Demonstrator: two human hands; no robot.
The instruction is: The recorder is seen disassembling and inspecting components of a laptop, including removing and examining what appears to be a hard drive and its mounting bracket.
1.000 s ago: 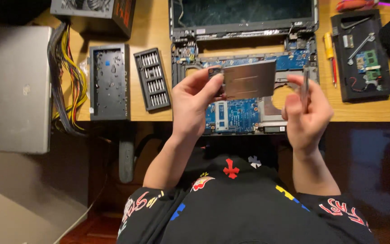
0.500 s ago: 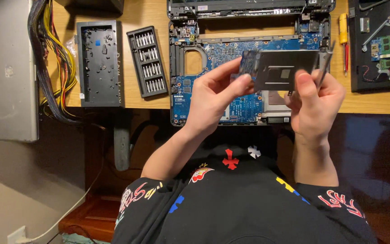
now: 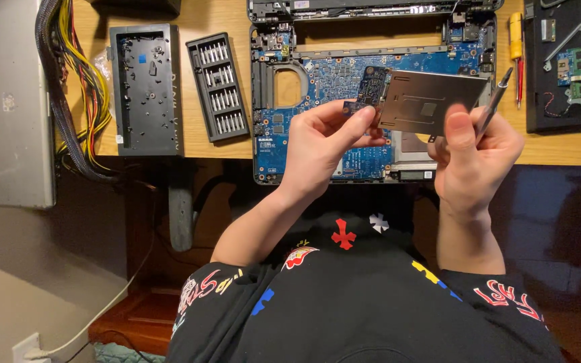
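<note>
Grey rectangular metal bracket (image 3: 432, 102) with small blue circuit board (image 3: 371, 86) is held above the opened laptop's blue motherboard (image 3: 317, 74), left hand (image 3: 324, 144) fingers clamped on its board end, right hand (image 3: 469, 151) fingers clamped on it and a thin silver screwdriver (image 3: 493, 106).

A long black plastic screwdriver-bit case (image 3: 218, 86) lies open on the wooden desk, just left of the opened laptop base with its blue circuit board (image 3: 317, 74), its rows of silver bits showing. Farther left of that laptop, a small pale rectangular sticker (image 3: 9, 102) sits on the grey metal computer housing (image 3: 8, 101). No lit screens or signs show.
</note>
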